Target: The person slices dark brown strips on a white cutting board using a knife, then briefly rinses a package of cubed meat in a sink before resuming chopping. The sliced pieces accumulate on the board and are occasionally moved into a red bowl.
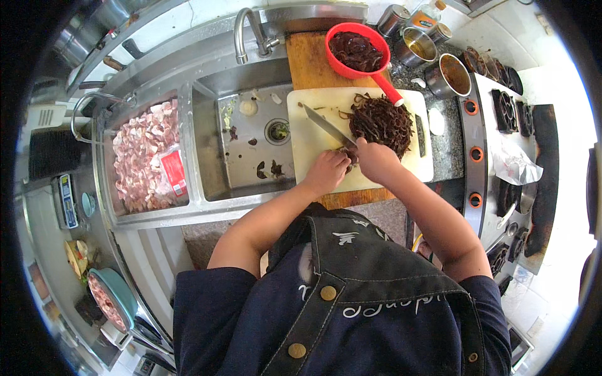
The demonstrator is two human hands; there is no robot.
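Note:
My right hand (377,160) grips the handle of a kitchen knife (329,126), whose blade points up and left over the white cutting board (310,162). On the board's lower middle, my left hand (329,171) rests with curled fingers on a small dark brown bunch (350,155), close beside the knife; the fingers partly hide it. A heap of dark, thin-cut strips (381,123) lies to the right of the blade. Above it, a red plastic strainer (337,66) holds larger dark, wet pieces (356,50), and its handle reaches down over the board and the heap.
Left of the board is a steel sink (249,164) with scraps and a drain; beyond it, a basin holds cut raw meat (146,155). Steel pots (447,77) and jars stand at the upper right. A gas stove (475,127) with orange-ringed knobs adjoins the granite counter at right.

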